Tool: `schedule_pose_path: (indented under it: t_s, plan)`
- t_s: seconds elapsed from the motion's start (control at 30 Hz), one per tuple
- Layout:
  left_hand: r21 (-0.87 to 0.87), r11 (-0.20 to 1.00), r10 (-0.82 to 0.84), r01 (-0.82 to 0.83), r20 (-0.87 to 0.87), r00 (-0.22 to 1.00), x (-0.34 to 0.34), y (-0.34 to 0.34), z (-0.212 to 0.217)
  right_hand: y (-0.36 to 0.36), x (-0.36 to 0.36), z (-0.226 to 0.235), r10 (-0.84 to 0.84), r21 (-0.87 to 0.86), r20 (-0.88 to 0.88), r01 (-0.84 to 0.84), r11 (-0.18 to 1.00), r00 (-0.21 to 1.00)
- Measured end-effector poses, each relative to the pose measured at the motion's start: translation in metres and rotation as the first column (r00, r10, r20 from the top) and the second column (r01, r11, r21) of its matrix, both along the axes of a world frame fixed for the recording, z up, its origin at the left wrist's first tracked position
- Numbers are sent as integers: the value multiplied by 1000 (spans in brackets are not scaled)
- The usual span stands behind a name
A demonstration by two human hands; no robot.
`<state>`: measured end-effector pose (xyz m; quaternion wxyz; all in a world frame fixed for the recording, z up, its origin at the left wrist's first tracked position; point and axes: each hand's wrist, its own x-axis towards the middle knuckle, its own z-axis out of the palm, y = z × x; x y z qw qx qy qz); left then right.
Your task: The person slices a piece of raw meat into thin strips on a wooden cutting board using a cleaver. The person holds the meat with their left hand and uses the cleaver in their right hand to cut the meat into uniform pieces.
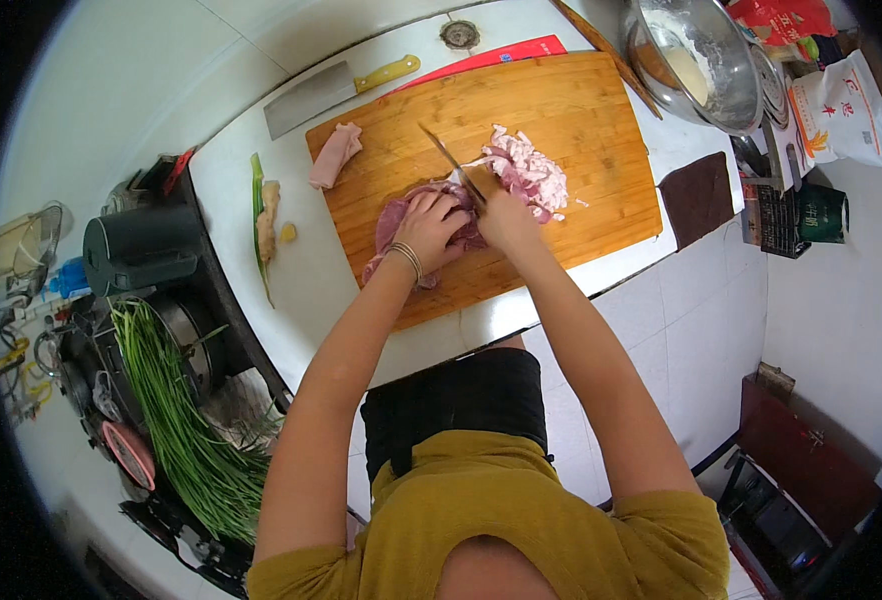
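Pink raw meat slab (pixel 401 225) lies flat near the middle of the bamboo cutting board (pixel 561 110), toward its near edge; a pile of cut strips (pixel 531 170) sits just beside it on the right. Left hand (pixel 429 228) presses down on the slab, fingers curled. Right hand (pixel 506 215) is clamped on the handle of a knife (pixel 451 160), blade tilted over the meat. Separate meat piece (pixel 335 155) sits at the board's far-left corner. Cleaver (pixel 336 90) lies on the tabletop (pixel 301 280) beyond the board. Board's right half is mostly bare.
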<state>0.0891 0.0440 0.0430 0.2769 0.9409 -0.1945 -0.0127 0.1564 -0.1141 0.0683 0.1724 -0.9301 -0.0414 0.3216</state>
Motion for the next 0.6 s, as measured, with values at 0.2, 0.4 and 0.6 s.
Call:
schedule_pose_path:
  t_s: [0.2,0.4,0.6]
  plan:
    - [-27,1000,13,-12,33,999,-4,3,2,-15,-16,-13,51,43,18,-52,998,999]
    - [-47,999,23,-21,46,999,-4,2,14,-34,-35,-5,4,9,-19,-4,1000,1000]
    - [5,1000,-17,17,47,999,-5,3,10,-22,-8,4,-59,169,191,27,985,980]
